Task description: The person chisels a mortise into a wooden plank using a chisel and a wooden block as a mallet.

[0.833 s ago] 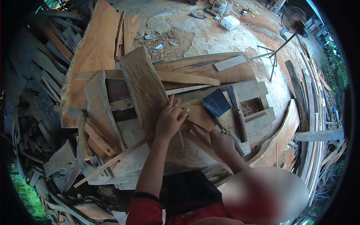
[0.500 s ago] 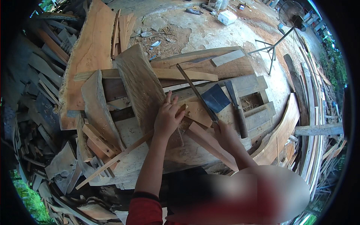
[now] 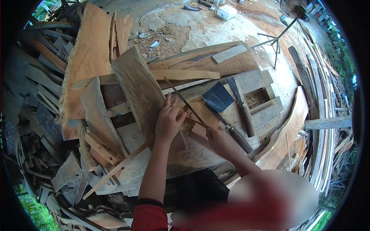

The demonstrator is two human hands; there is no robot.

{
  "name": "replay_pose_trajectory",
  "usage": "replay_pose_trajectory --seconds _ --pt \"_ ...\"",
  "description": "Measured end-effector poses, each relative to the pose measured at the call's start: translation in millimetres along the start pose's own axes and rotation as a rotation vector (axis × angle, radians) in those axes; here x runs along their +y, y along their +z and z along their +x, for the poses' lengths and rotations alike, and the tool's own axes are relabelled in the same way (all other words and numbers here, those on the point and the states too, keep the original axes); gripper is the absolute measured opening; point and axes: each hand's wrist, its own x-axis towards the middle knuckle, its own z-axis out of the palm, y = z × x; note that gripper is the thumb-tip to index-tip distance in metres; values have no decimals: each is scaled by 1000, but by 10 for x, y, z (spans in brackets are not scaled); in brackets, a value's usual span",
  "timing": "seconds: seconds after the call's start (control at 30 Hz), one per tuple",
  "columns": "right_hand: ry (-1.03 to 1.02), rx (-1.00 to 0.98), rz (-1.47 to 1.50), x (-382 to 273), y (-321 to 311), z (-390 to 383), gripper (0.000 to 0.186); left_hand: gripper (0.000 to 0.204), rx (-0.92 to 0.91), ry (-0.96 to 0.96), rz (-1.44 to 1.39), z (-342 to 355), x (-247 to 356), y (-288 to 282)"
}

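Observation:
My left hand [image 3: 169, 117] is closed on a thin wooden strip [image 3: 115, 165], beside a wide weathered board [image 3: 137, 90]. In my right hand [image 3: 217, 138] is a long, thin dark tool [image 3: 185, 102], like a file or narrow blade, angled across the strip's upper end near my left fingers; whether they touch is unclear. Just right of it lie a black square sheet or blade [image 3: 217, 96], a metal tool with a dark handle [image 3: 239, 138] and a wide blade with a wooden handle [image 3: 244, 119]. A pale wood block [image 3: 200, 133] sits under my right wrist.
The makeshift bench [image 3: 262, 115] carries several loose planks. A large live-edge slab [image 3: 84, 57] is at the left, beside piled offcuts [image 3: 50, 88]. A standing fan [image 3: 277, 42] and white container [image 3: 227, 11] are on the concrete beyond; long boards [image 3: 320, 154] line the right.
My right hand has lifted the long thin tool and swung its tip down and to the left, toward my left fingers. My left hand stays on the strip.

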Motion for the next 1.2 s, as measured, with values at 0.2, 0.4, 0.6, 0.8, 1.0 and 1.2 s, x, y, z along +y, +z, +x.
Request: replay_pose_trajectory --seconds 0.2,0.4,0.6,0.8,1.0,1.2 --pt "2 -18 -70 46 5 -398 21 16 -9 7 28 -34 -15 -21" --pt "-5 -36 -107 50 -31 -277 23 15 -23 -2 20 -6 16 -41" --pt "-88 27 -185 -129 17 188 17 15 -19 -12 -13 33 48 18" --pt "1 -33 -184 117 15 -406 19 18 -23 -10 36 -39 -20 -27" --pt "-119 -8 -172 -126 -52 116 19 15 -15 -5 -37 30 39 9" --pt "-13 7 -122 -8 51 -137 18 14 -20 -37 -19 -4 9 -16"
